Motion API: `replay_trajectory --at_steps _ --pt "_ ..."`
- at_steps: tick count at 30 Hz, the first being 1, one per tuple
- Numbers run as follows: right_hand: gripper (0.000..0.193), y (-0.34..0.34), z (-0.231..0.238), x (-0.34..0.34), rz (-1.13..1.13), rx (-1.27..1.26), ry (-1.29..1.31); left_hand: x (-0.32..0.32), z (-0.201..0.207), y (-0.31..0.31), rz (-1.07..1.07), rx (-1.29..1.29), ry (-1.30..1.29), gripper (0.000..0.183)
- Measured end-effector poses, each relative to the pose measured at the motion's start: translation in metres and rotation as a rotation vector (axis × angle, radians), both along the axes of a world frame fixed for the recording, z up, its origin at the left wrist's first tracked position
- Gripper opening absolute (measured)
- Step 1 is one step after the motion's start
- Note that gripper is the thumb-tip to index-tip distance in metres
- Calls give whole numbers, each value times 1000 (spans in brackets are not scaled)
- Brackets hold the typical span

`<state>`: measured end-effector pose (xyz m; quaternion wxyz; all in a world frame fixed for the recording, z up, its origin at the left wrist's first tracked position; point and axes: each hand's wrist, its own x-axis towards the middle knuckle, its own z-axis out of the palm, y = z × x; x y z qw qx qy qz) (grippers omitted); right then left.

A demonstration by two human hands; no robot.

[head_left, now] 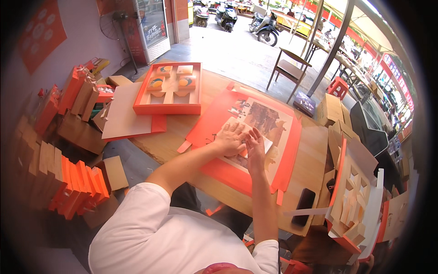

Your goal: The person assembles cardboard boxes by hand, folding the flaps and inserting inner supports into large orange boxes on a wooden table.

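My left hand (pixel 230 138) lies palm down with its fingers spread on a small pale folded card or flat packet (pixel 266 142). At its edge my right hand (pixel 255 147) is turned on its side, fingers raised and slightly bent, nothing plainly gripped in them. The pale piece is partly covered by both hands, so its exact kind is hard to make out. Underneath lies a flat red cardboard box blank (pixel 289 160) with narrow corner flaps and a printed beige picture panel.
On the wooden table (pixel 219 78), an open red box (pixel 168 109) holds a compartment insert and small boxes. A pale panel (pixel 125 109) lies beside it; a black phone (pixel 305 201) is near the right edge. Stacked red boxes (pixel 73 182) stand left, another open box (pixel 351 205) right.
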<state>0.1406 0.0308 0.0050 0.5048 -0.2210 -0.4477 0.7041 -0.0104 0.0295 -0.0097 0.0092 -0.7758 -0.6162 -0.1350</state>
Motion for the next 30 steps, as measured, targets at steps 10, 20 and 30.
replay_trajectory --at_steps 10,20,30 --pt "58 27 -35 -13 -35 -101 117 -33 47 1 -223 -261 -157 68" --pt "54 16 -30 -21 -47 5 -62 -241 84 80 691 155 -282 84" --pt "53 18 -28 -19 -46 22 -108 -252 58 103 1002 -152 -129 102"
